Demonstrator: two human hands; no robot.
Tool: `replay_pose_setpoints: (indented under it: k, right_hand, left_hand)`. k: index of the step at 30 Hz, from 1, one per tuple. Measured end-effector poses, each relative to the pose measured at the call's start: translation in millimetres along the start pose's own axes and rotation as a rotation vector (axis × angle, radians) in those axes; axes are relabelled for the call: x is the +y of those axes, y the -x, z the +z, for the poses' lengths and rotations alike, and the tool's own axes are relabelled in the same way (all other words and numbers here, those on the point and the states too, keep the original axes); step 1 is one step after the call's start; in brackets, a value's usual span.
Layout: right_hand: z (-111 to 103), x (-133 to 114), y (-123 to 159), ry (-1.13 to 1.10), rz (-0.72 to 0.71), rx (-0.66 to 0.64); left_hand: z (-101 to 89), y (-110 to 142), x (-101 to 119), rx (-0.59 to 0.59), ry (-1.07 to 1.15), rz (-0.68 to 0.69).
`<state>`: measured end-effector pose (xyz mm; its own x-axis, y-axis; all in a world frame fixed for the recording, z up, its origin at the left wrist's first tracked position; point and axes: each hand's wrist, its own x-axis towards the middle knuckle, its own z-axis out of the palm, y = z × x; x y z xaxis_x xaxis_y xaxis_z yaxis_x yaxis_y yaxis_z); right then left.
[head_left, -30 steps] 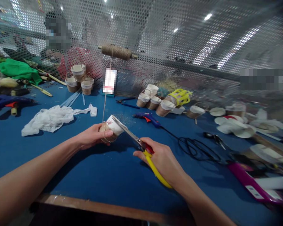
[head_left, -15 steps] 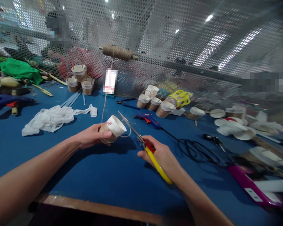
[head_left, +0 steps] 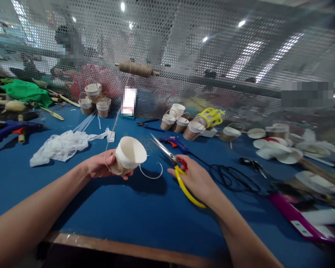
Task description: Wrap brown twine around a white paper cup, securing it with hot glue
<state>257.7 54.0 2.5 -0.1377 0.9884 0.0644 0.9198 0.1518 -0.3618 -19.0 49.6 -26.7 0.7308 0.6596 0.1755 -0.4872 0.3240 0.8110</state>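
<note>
My left hand (head_left: pixel 108 165) is wrapped round a white paper cup (head_left: pixel 130 150), tilted with its mouth toward the right. Twine (head_left: pixel 118 168) is wound about the cup's lower part, and a strand (head_left: pixel 116 122) runs from it up to a twine spool (head_left: pixel 136 69). In my right hand (head_left: pixel 194 174) is a pair of scissors (head_left: pixel 165 149) with red and yellow handles, the blades slightly apart and pointing up-left. A thin white curved strip (head_left: pixel 151 178) is just right of the cup; whether it touches the table I cannot tell.
Twine-wrapped cups (head_left: pixel 92 92) stand at the back left, others (head_left: pixel 181 123) at the back middle. A blue glue gun (head_left: pixel 173 141) with black cable (head_left: pixel 229 178) lies beyond the scissors. White lace (head_left: pixel 57 147) lies left, a purple tool (head_left: pixel 298 217) right. Perforated metal mesh (head_left: pixel 162 33) rises behind.
The curved strip, at the cup's rim before, is now apart from it. My left hand has turned the cup so its mouth shows more. The scissors have moved slightly right, away from the cup.
</note>
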Motion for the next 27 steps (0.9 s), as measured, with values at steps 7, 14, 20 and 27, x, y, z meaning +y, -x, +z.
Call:
replay_pose_setpoints:
  k: [7,14,20,27]
  right_hand:
    - [-6,13,-3,0.257,-0.004,-0.131]
    - [-7,15,-3,0.327,0.013,-0.222]
    - [-19,2,7,0.393,0.007,-0.163]
    - [13,-29,12,0.031,-0.446,-0.180]
  left_hand:
    - [-4.4,3,6,0.049,-0.001,-0.042]
    - [-5.9,2,0,0.073,0.062,-0.060]
    - [4.2,-7,-3,0.116,0.137,-0.133]
    - [9.1,-14,-5,0.087,0.247,-0.179]
